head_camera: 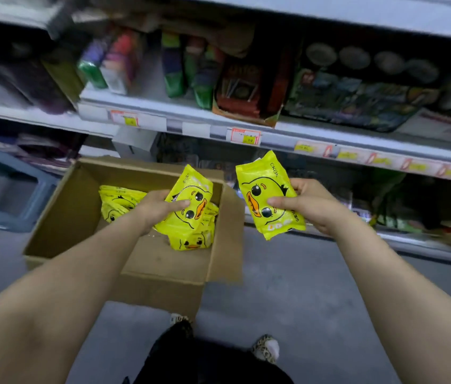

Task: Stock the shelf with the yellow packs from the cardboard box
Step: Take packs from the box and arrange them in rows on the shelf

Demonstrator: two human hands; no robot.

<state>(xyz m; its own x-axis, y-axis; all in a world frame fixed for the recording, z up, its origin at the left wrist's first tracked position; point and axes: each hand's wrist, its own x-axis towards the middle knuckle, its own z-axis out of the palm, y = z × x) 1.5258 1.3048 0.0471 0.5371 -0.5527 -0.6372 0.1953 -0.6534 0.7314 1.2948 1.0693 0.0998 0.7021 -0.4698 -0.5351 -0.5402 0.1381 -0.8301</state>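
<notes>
A grey shop floor (288, 286) runs in front of white shelving (279, 126) crowded with blurred goods, with price tags (243, 135) along the rail. An open cardboard box (61, 217) sits on the floor, and a blue plastic crate (5, 189) stands to its left.

The person's left hand (155, 206) grips a yellow pack (191, 200) printed with a duck face. The thumb lies across the pack's front; the other fingers are hidden behind it. Directly beneath these fingers, inside the box, lie more loose packs (119, 200), some overlapping one another.

The right hand (310, 206) grips a second yellow pack (263, 189), thumb pressed on the front and fingers curled round its far edge. This pack is past the box's right wall, in front of the lower shelf level. An orange display carton (246, 90) stands on the shelf above these fingers. Below both forearms, patterned shoes (267, 347) show on the floor.
</notes>
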